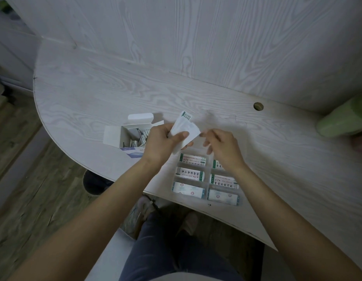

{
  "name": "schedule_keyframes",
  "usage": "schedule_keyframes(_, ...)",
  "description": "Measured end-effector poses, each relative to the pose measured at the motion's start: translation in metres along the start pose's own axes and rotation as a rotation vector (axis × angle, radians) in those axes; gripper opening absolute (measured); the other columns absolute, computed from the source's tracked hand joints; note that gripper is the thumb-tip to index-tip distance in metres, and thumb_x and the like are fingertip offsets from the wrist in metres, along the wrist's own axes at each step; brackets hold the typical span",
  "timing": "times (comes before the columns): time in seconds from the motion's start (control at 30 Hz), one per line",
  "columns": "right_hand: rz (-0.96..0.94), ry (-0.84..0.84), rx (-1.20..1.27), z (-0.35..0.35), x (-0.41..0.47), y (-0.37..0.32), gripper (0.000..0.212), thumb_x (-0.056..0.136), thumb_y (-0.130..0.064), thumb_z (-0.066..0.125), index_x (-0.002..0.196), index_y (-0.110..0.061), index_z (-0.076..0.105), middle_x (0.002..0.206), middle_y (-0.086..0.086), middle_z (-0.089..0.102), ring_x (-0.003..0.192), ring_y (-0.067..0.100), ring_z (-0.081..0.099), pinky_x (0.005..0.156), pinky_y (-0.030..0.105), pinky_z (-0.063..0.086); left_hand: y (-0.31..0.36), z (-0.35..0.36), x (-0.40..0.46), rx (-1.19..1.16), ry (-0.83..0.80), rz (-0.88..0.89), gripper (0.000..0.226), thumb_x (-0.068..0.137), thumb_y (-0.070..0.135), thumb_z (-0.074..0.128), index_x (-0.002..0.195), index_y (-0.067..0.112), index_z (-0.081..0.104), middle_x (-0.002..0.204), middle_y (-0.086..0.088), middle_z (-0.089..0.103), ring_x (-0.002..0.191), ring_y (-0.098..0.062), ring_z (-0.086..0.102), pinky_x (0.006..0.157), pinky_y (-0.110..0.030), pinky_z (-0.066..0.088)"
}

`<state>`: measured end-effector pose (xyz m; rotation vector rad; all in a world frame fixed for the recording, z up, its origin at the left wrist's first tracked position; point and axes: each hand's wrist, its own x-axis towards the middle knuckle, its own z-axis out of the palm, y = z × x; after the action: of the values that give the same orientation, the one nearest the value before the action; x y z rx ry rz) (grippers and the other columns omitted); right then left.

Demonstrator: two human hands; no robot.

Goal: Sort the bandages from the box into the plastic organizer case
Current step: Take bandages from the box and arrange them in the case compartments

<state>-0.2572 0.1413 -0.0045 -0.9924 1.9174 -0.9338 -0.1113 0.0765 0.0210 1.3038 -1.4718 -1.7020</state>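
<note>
Near the middle of the frame, your left hand (pixel 162 144) held a small stack of white bandages (pixel 185 129), its grip clamped on them between thumb and fingers. Your right hand (pixel 221 145) hovered just beside the stack's right corner, fingers loosely curled and holding nothing. Left of centre, the open box (pixel 133 134) lay on the counter (pixel 94 98) with more packets inside. Lower centre, the plastic organizer case (pixel 207 182) already held bandages in its compartments.

Pale wood-grain matt table (pixel 99 94); white card box (pixel 131 130); clear glossy plastic organizer case (pixel 207 183); paper-wrapped bandages (pixel 184 128).
</note>
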Motion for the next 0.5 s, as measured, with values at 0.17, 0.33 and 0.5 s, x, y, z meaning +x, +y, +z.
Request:
schedule_keyframes(0.17, -0.080, -0.104, 0.289, -0.008, -0.001, -0.017, 0.008, 0.084, -0.012, 0.069, 0.090, -0.006, 0.070, 0.071, 0.011, 0.069, 0.057, 0.010, 0.057, 0.046, 0.016, 0.037, -0.004, 0.004, 0.002, 0.036, -0.057, -0.023, 0.006, 0.088, 0.016, 0.065, 0.090, 0.014, 0.071, 0.079, -0.001, 0.073, 0.073, -0.015, 0.068, 0.067, -0.027, 0.054)
schedule_keyframes(0.33, -0.090, -0.017, 0.341, -0.012, 0.002, -0.012, 0.012, 0.079, -0.003, 0.072, 0.081, -0.015, 0.071, 0.064, -0.003, 0.068, 0.055, 0.004, 0.059, 0.053, 0.017, 0.044, -0.004, 0.007, 0.004, -0.041, -0.116, -0.098, 0.022, 0.096, 0.012, 0.052, 0.108, 0.000, 0.066, 0.091, -0.013, 0.071, 0.077, -0.016, 0.068, 0.067, -0.026, 0.055)
schedule_keyframes(0.5, -0.084, -0.002, 0.372, -0.014, -0.002, -0.009, 0.017, 0.081, -0.001, 0.070, 0.083, -0.018, 0.070, 0.073, -0.002, 0.071, 0.057, 0.005, 0.061, 0.057, 0.017, 0.049, -0.002, 0.011, 0.005, 0.023, -0.060, -0.074, 0.017, 0.089, 0.009, 0.063, 0.105, 0.007, 0.068, 0.085, -0.002, 0.069, 0.069, -0.007, 0.064, 0.053, -0.017, 0.049)
